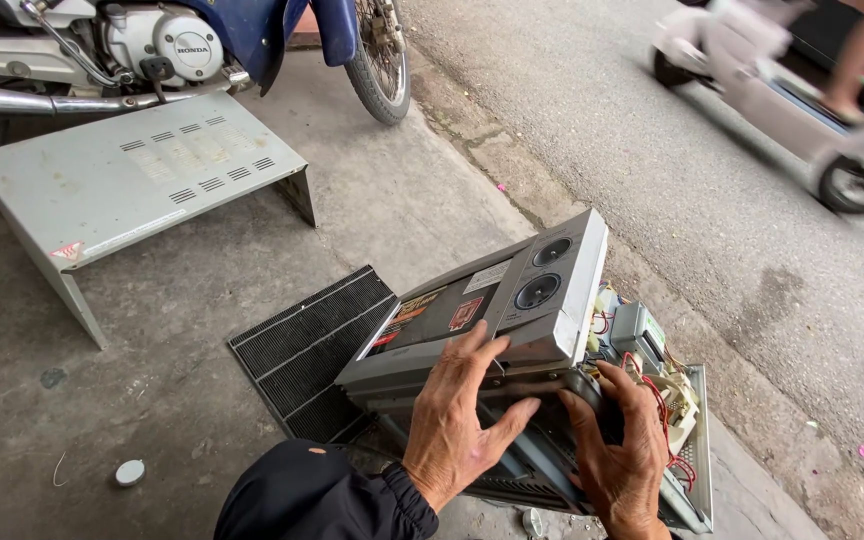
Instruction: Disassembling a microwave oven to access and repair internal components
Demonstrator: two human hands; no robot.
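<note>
A grey microwave oven [497, 310] with its outer cover off lies tilted on the concrete, its door and the two knob holes facing up. My left hand [462, 415] lies flat with spread fingers on the lower edge of the front panel. Around the exposed inner frame beside the red wires [657, 400] and white parts curls my right hand [617, 450]. A dark sleeve [322, 495] covers my left arm.
The removed grey metal cover [142, 175] stands like a bridge on the ground at upper left. A black ribbed mat [302, 350] lies under the oven. A parked motorbike [162, 45] stands behind. A scooter with a rider [792, 90] passes on the road. Near the mat lies a small white disc [130, 472].
</note>
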